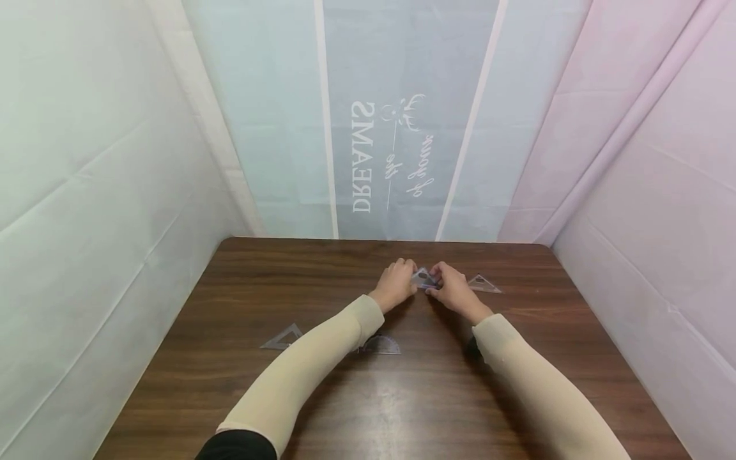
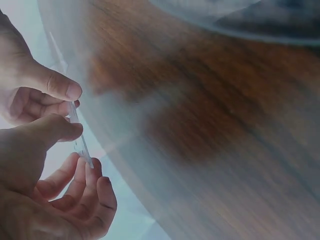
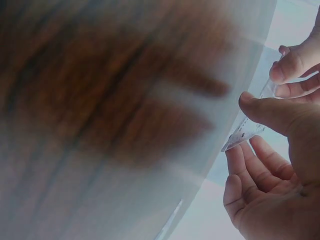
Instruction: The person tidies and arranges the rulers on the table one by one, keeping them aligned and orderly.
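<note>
Both hands hold a small clear plastic set square (image 1: 423,278) above the far part of the table. My left hand (image 1: 397,284) pinches its left side and my right hand (image 1: 454,289) its right side. Seen from the left wrist, the set square (image 2: 81,137) is nearly edge-on between thumb and fingertips. In the right wrist view, dark marks show on the set square (image 3: 245,131), gripped by the right thumb and fingers. A second clear set square (image 1: 485,284) lies on the table just right of my right hand.
On the brown wooden table (image 1: 241,281), another clear set square (image 1: 282,338) lies left of the left forearm, which covers part of it. A clear protractor (image 1: 384,345) lies just right of that forearm. Pale fabric walls (image 1: 103,191) stand around the table's back and sides.
</note>
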Action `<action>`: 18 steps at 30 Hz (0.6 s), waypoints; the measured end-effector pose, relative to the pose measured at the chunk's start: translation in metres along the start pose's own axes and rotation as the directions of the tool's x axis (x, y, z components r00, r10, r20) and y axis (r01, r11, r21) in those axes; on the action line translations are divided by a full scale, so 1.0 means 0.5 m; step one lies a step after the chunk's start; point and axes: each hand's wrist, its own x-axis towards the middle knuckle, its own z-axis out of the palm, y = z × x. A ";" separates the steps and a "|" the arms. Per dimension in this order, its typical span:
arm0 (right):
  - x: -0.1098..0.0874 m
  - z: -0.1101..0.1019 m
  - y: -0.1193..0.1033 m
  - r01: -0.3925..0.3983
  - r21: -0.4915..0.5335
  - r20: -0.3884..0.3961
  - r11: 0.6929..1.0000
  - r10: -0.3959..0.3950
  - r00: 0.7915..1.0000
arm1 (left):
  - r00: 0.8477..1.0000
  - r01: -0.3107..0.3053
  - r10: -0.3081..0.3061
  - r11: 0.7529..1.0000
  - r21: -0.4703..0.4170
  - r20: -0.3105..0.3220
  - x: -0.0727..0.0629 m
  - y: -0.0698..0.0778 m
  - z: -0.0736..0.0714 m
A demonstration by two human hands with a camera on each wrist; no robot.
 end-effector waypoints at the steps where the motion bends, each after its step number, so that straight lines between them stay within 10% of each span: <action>1: -0.001 0.000 -0.002 -0.002 0.003 0.000 1.000 0.002 1.000 | 1.000 0.001 -0.001 1.000 -0.010 -0.001 -0.002 -0.002 -0.001; 18: -0.023 -0.006 -0.036 0.021 -0.021 0.028 1.000 -0.021 0.999 | 0.999 -0.031 0.031 0.999 -0.014 -0.021 -0.035 -0.028 -0.016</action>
